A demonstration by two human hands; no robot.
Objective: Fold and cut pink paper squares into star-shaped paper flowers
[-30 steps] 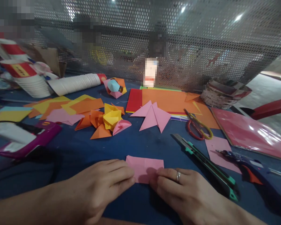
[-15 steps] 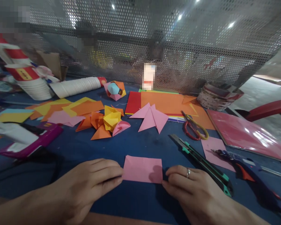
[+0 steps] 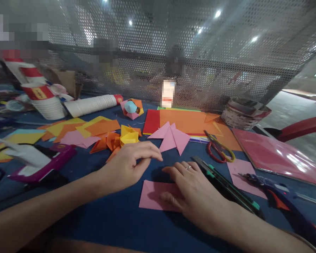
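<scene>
A folded pink paper rectangle (image 3: pixel 150 196) lies flat on the blue tabletop in front of me. My right hand (image 3: pixel 191 184) is over its right part, palm down with thumb and fingers apart, hiding that end; whether it touches the paper I cannot tell. My left hand (image 3: pixel 131 163) is beyond the paper's left side, fingers stretched to the right and nothing visible in them. Just past its fingertips are pointed folded pink pieces (image 3: pixel 171 138). Behind that hand, partly covered, sit orange and yellow folded paper pieces (image 3: pixel 129 135).
Close to my right arm lies a green-and-black utility knife (image 3: pixel 231 186), with scissors (image 3: pixel 218 149) and a glue gun (image 3: pixel 281 193) nearby. At left are a purple power strip (image 3: pixel 52 165) and paper cups (image 3: pixel 46 103). Coloured sheets (image 3: pixel 184 121) lie before a perforated metal screen (image 3: pixel 147 52).
Both hands have left the ends of the pink rectangle. My left hand moved forward and right; my right hand moved forward and left over the paper. The view shifted slightly.
</scene>
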